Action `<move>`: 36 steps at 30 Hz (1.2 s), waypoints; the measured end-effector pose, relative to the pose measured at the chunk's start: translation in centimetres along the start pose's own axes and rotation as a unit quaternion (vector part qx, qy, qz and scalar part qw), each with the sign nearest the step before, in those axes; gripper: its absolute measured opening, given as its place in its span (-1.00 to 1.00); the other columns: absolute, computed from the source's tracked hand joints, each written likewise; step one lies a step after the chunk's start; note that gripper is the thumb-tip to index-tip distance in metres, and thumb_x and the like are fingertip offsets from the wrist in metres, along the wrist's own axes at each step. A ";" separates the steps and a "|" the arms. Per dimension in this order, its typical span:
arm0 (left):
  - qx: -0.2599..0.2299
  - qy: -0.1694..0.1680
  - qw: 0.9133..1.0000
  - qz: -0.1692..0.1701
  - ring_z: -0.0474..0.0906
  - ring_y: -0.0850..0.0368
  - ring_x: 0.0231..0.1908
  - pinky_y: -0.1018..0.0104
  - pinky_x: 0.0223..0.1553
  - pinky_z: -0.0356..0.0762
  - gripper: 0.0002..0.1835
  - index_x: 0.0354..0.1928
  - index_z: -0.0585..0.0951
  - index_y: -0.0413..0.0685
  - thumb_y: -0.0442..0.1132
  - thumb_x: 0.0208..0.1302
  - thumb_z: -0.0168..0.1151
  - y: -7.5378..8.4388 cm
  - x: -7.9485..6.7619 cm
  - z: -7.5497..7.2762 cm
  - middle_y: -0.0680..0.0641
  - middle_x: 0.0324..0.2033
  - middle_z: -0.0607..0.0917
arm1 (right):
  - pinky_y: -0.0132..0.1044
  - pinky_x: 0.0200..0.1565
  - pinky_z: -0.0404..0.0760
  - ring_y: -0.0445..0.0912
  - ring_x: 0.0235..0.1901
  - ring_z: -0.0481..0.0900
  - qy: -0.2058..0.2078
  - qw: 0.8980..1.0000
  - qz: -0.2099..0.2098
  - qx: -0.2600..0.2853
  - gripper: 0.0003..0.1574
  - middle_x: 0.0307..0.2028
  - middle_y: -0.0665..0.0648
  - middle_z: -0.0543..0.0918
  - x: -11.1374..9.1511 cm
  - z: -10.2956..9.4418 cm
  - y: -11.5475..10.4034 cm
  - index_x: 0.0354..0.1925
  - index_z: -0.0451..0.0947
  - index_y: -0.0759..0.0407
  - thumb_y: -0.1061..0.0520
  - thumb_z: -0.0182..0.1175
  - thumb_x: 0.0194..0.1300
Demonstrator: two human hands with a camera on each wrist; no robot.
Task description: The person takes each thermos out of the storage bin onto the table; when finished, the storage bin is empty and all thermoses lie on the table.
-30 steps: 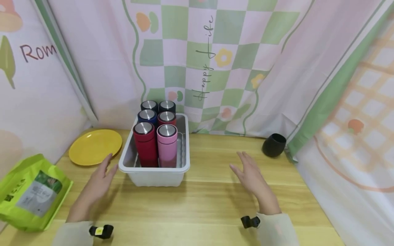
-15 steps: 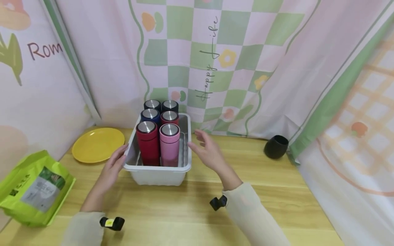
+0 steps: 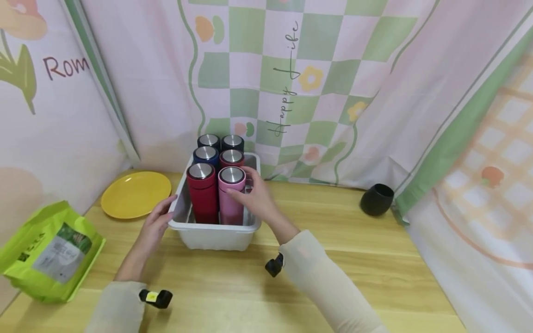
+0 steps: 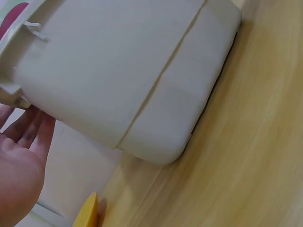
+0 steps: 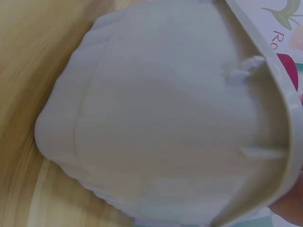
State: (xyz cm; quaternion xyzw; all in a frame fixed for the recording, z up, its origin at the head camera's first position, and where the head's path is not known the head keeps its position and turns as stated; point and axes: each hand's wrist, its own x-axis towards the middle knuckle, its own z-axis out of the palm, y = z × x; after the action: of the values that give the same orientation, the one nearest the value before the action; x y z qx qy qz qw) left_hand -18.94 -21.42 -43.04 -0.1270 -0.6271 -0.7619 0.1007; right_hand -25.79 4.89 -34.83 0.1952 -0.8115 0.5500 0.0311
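A pink vacuum flask (image 3: 231, 203) with a steel-topped lid stands upright at the front right of a white plastic tub (image 3: 216, 237). My right hand (image 3: 260, 199) reaches over the tub's right rim and holds this flask near its top, thumb in front and fingers behind. At the tub's left rim, my left hand (image 3: 153, 225) touches the edge with fairly straight fingers (image 4: 41, 135); the lip hides their tips in the left wrist view. Beside the pink flask stands a red flask (image 3: 202, 199). The right wrist view mostly shows the tub's outer wall (image 5: 180, 113).
More flasks stand behind, including a dark blue one (image 3: 206, 155) and a second red one (image 3: 232, 158). A yellow plate (image 3: 135, 194) lies left of the tub, with a green bag (image 3: 54, 254) nearer me. A black cup (image 3: 376, 200) sits far right; fabric curtains enclose the table.
My right hand has moved left from the bare table, over the tub's rim, and taken hold of the pink flask. My left hand has come in to the tub's left rim.
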 end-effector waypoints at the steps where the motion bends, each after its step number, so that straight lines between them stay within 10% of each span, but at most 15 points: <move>1: -0.002 0.000 1.000 0.004 0.32 0.25 0.13 0.47 0.06 0.35 -0.55 0.36 0.38 -0.19 -0.42 0.47 -0.14 -0.1 0.0 0.0 0.01 0.26 0.30 | -0.18 0.04 0.50 0.02 0.07 0.49 0.003 1.000 0.001 0.001 -0.09 0.15 0.20 0.48 0.1 0.2 0.0 0.36 0.24 0.20 0.07 0.43 0.15; 14: -0.032 -0.007 0.999 0.043 0.39 0.22 0.06 0.44 0.03 0.39 -0.53 0.30 0.47 -0.04 -0.47 0.45 -0.18 -0.9 0.0 0.1 0.16 0.11 0.48 | -0.22 -0.06 0.56 0.03 0.02 0.54 0.051 0.999 0.004 0.018 -0.14 0.07 0.21 0.52 0.3 1.0 -0.1 0.26 0.35 0.21 0.09 0.49 0.06; 36: -0.031 -0.009 0.999 0.035 0.36 0.21 0.05 0.44 0.03 0.37 -0.54 0.31 0.46 0.02 -0.43 0.48 -0.18 -0.8 -0.1 0.0 0.16 0.13 0.46 | -0.17 -0.10 0.58 0.01 -0.05 0.55 0.089 0.995 -0.031 0.033 -0.14 0.05 0.15 0.52 1.8 -5.5 -8.2 0.29 0.36 0.18 0.00 0.47 0.10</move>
State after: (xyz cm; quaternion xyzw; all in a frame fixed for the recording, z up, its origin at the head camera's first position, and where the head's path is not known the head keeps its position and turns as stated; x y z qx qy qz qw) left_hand -19.05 -21.30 -43.81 -0.1592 -0.5991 -0.7758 0.1177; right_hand -25.43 6.73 -24.95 0.1712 -0.7805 0.5904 0.1138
